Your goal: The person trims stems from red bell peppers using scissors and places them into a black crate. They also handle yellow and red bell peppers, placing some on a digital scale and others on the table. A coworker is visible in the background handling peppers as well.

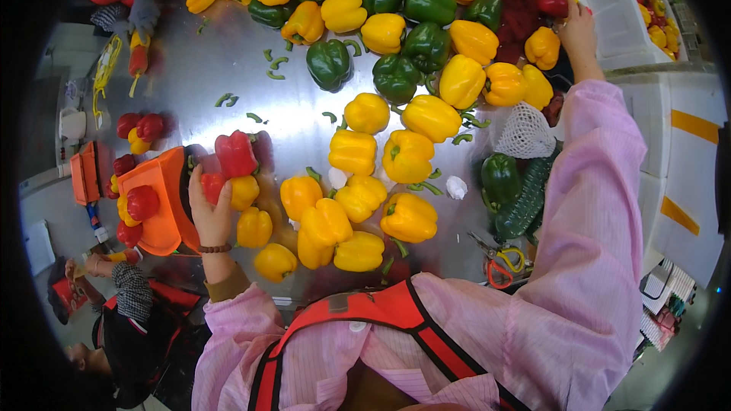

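My left hand grips a red bell pepper between thumb and fingers, beside an orange plastic scoop-shaped tray. Touching that pepper are a larger red one and a yellow one. Far to the right, my right hand is stretched out, its fingers around the right side of another red bell pepper. A yellow bell pepper lies just below it. Loose yellow bell peppers cover the steel table before me; yellow and green ones are heaped at the back.
Cut green stems are scattered about. Scissors, a cucumber, a green pepper and white foam netting lie at right. White foam boxes border that side. A co-worker's gloved hand holds peppers; another person works at left.
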### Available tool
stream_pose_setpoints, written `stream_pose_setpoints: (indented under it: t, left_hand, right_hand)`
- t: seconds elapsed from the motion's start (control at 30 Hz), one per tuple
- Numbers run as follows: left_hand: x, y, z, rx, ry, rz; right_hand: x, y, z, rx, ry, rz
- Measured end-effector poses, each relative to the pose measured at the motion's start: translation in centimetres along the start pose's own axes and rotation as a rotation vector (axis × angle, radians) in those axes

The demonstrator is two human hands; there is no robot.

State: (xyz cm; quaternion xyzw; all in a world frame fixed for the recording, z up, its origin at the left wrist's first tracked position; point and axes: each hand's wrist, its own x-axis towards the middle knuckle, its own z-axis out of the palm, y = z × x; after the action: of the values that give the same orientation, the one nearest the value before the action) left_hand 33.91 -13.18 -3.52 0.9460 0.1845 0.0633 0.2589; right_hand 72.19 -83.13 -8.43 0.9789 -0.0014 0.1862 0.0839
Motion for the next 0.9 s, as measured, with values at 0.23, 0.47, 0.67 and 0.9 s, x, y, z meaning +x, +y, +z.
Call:
stream_pose_setpoints:
  t: [0.23,0.47,0.67,0.9]
  left_hand:
    - [2.1,4.8,1.6,0.012,0.067,0.122]
    - [3.9,12.7,4.6,-0.613,-0.244,0.027]
    - [3.7,21.5,9.4,-0.936,-0.547,0.221]
    - [1.1,21.8,10.5,-1.288,-0.742,0.104]
  right_hand:
    - [3.4,1.0,4.6,0.076,-0.038,-0.101]
    - [2.4,-2.0,1.8,0.658,0.017,0.142]
    - [-8.0,-17.3,-13.1,1.707,-0.486,-0.311]
    - [-3.1,-16.8,-11.6,1.438,-0.554,-0.282]
